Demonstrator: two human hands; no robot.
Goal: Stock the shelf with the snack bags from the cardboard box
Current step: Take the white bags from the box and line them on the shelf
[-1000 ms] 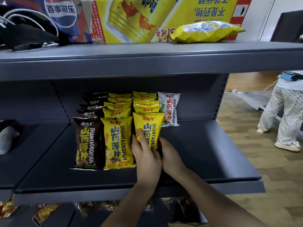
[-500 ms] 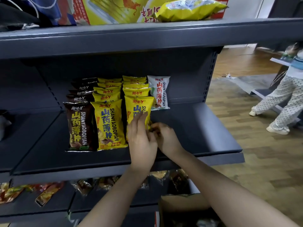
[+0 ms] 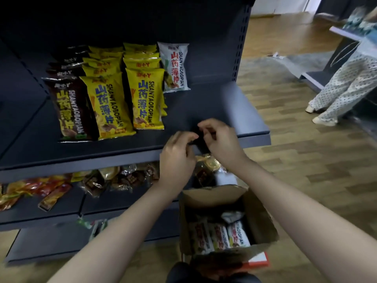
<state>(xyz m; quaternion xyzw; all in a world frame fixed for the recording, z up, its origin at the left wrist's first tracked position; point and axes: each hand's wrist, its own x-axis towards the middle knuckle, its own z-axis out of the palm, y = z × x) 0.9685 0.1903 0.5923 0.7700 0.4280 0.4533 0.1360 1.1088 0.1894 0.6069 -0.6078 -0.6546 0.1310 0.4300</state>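
Note:
On the dark grey shelf (image 3: 220,111) stand rows of snack bags: brown ones (image 3: 69,107) at the left, two rows of yellow ones (image 3: 146,99), and a single white bag (image 3: 174,66) at the back right. My left hand (image 3: 176,158) and my right hand (image 3: 220,137) hover side by side over the shelf's front edge, fingers curled and apart, holding nothing. Below them the open cardboard box (image 3: 261,217) on the floor holds white snack bags (image 3: 219,235).
A lower shelf (image 3: 61,207) carries mixed orange and brown packets. Wooden floor lies to the right, where a person in dotted trousers (image 3: 342,86) stands by another shelf unit. The right half of the stocked shelf is bare.
Both hands have let go of the front yellow bag and pulled back to the shelf's edge. The view has tilted downward, and the box with white bags has come into sight.

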